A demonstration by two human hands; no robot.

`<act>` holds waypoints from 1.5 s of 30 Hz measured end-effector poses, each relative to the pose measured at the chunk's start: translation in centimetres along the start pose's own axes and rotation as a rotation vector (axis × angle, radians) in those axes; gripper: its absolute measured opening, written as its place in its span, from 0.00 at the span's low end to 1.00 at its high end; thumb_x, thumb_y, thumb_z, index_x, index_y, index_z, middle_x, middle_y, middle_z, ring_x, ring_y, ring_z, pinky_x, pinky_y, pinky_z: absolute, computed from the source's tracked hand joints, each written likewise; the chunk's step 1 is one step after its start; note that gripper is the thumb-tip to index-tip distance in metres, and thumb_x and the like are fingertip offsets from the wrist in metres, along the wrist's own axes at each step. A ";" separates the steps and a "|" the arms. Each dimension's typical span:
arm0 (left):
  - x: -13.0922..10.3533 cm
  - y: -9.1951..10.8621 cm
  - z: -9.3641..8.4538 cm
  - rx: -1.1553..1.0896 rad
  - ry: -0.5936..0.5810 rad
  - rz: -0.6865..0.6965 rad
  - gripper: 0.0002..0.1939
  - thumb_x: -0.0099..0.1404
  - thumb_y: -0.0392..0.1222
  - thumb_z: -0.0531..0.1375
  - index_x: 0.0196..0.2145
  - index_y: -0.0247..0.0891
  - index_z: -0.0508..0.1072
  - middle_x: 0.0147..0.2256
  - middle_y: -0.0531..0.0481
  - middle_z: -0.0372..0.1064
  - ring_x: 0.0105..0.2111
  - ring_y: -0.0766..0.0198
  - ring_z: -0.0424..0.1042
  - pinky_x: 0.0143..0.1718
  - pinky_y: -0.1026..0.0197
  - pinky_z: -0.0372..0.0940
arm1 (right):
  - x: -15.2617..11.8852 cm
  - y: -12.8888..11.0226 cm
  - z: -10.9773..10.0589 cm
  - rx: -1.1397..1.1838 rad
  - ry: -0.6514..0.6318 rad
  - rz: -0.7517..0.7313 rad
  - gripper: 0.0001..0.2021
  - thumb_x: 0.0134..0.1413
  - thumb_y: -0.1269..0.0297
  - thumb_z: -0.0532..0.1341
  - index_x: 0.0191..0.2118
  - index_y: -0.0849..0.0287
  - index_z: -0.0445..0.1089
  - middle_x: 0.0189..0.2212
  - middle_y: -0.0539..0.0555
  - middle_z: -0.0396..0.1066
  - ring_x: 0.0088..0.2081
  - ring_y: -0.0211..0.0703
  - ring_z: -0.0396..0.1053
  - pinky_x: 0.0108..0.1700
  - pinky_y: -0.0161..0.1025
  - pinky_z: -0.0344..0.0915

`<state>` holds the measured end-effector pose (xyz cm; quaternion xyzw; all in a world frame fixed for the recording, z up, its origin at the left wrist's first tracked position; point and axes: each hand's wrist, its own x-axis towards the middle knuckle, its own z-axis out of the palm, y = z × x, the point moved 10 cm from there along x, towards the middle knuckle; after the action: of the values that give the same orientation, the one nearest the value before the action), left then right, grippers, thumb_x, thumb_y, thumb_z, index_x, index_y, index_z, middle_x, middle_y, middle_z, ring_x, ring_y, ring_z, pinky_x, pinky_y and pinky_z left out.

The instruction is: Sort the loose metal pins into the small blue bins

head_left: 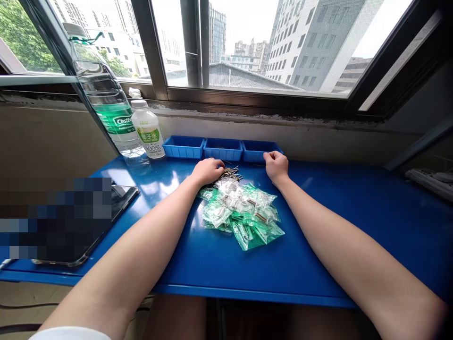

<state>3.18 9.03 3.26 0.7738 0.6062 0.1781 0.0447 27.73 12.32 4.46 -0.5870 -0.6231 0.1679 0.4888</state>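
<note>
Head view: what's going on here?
A person works with both hands at a blue table. The left hand is at a pile of thin metal pieces. The right hand is curled at the right one of three blue bins; whether it holds anything is unclear. Clear and green packets lie between the forearms.

The left hand (208, 171) rests with its fingers at the edge of a heap of thin, screw-like metal pieces (232, 173); clear and green plastic bags (247, 212) lie just nearer than those fingers. The right hand (278, 166) curls its fingers before the rightmost blue bin (253, 152); any grip is hidden. Left of the left fingers stand a white bottle (148, 132) and a large clear bottle (113, 117).
</note>
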 end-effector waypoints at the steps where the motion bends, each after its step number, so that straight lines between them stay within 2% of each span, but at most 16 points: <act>1: 0.0 0.0 0.0 0.002 0.003 -0.002 0.19 0.64 0.45 0.52 0.45 0.45 0.80 0.45 0.47 0.77 0.46 0.54 0.74 0.49 0.58 0.68 | -0.2 -0.4 -0.6 -0.122 0.051 -0.024 0.09 0.54 0.60 0.56 0.26 0.56 0.65 0.28 0.58 0.71 0.34 0.48 0.69 0.39 0.43 0.67; 3: -0.1 0.0 -0.1 0.003 0.010 -0.009 0.19 0.64 0.46 0.52 0.45 0.45 0.80 0.44 0.47 0.77 0.46 0.54 0.74 0.49 0.58 0.68 | -0.6 -1.0 -0.6 -0.308 0.041 -0.063 0.06 0.49 0.65 0.58 0.31 0.58 0.72 0.37 0.61 0.75 0.41 0.52 0.71 0.44 0.45 0.67; 6: -0.2 0.1 -0.2 -0.001 0.013 -0.013 0.19 0.64 0.46 0.52 0.44 0.45 0.80 0.43 0.47 0.77 0.46 0.54 0.74 0.49 0.58 0.68 | -0.4 0.1 -0.5 -0.419 -0.039 0.008 0.13 0.44 0.70 0.60 0.36 0.58 0.78 0.44 0.62 0.76 0.45 0.56 0.72 0.46 0.46 0.68; 9: -0.2 0.2 -0.3 -0.006 0.009 -0.005 0.20 0.64 0.45 0.52 0.44 0.44 0.81 0.44 0.46 0.77 0.46 0.53 0.74 0.49 0.57 0.68 | 0.3 1.8 -0.3 -0.399 -0.129 0.095 0.15 0.40 0.72 0.60 0.36 0.58 0.81 0.40 0.61 0.79 0.44 0.57 0.74 0.46 0.45 0.68; 13: -0.2 0.1 -0.3 -0.005 0.008 -0.010 0.19 0.64 0.46 0.52 0.44 0.45 0.81 0.44 0.47 0.77 0.46 0.54 0.74 0.49 0.58 0.68 | 1.0 3.0 0.1 -0.328 -0.228 0.158 0.14 0.39 0.74 0.62 0.34 0.58 0.82 0.31 0.57 0.79 0.36 0.50 0.75 0.42 0.40 0.69; 17: -0.2 0.1 -0.2 -0.005 0.009 -0.009 0.20 0.64 0.46 0.52 0.45 0.45 0.80 0.45 0.47 0.77 0.47 0.54 0.74 0.49 0.57 0.68 | 1.1 2.7 0.2 -0.351 -0.261 0.124 0.09 0.41 0.72 0.65 0.32 0.58 0.82 0.29 0.55 0.79 0.35 0.47 0.75 0.43 0.39 0.69; 24: -0.2 0.1 -0.2 0.001 0.007 -0.006 0.20 0.63 0.46 0.51 0.44 0.44 0.80 0.45 0.47 0.77 0.47 0.53 0.74 0.49 0.58 0.68 | 0.6 2.9 1.6 -0.481 -0.342 0.062 0.07 0.52 0.68 0.61 0.35 0.58 0.78 0.37 0.59 0.78 0.39 0.51 0.73 0.40 0.42 0.65; 27: -0.2 0.1 -0.2 -0.001 0.003 -0.002 0.20 0.64 0.46 0.51 0.45 0.44 0.80 0.46 0.47 0.77 0.47 0.53 0.74 0.49 0.57 0.68 | 0.6 2.7 1.4 -0.396 -0.294 0.037 0.09 0.57 0.65 0.58 0.39 0.58 0.75 0.37 0.59 0.77 0.37 0.49 0.71 0.39 0.41 0.63; 30: -0.1 0.1 -0.2 0.000 0.000 0.002 0.20 0.64 0.46 0.51 0.45 0.44 0.80 0.46 0.47 0.77 0.48 0.53 0.74 0.50 0.57 0.68 | 1.0 2.5 0.2 -0.233 -0.168 0.017 0.10 0.60 0.64 0.54 0.39 0.60 0.72 0.36 0.59 0.76 0.36 0.47 0.70 0.40 0.41 0.63; 34: -0.1 0.0 -0.1 0.001 -0.001 0.000 0.20 0.64 0.46 0.51 0.45 0.44 0.80 0.46 0.47 0.77 0.47 0.53 0.74 0.50 0.58 0.68 | 1.5 3.6 -1.2 -0.098 -0.023 0.071 0.09 0.60 0.63 0.53 0.37 0.60 0.68 0.35 0.60 0.74 0.37 0.48 0.69 0.43 0.42 0.64; 39: -0.1 0.0 -0.1 0.003 -0.001 -0.001 0.20 0.64 0.46 0.51 0.45 0.44 0.80 0.46 0.48 0.77 0.47 0.53 0.74 0.50 0.58 0.68 | 2.0 5.2 -1.5 -0.021 0.058 0.126 0.08 0.61 0.61 0.53 0.33 0.57 0.65 0.31 0.57 0.72 0.36 0.48 0.69 0.42 0.43 0.64; 45: -0.2 0.1 -0.2 -0.001 0.007 -0.002 0.20 0.64 0.46 0.51 0.45 0.44 0.80 0.45 0.47 0.77 0.46 0.53 0.74 0.49 0.58 0.68 | 2.1 5.4 -1.8 -0.027 0.106 0.143 0.11 0.61 0.59 0.53 0.28 0.56 0.63 0.26 0.55 0.69 0.34 0.49 0.68 0.42 0.45 0.64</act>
<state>3.16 8.84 3.40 0.7726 0.6070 0.1809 0.0430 32.61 14.92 1.90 -0.6448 -0.5549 0.1627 0.4999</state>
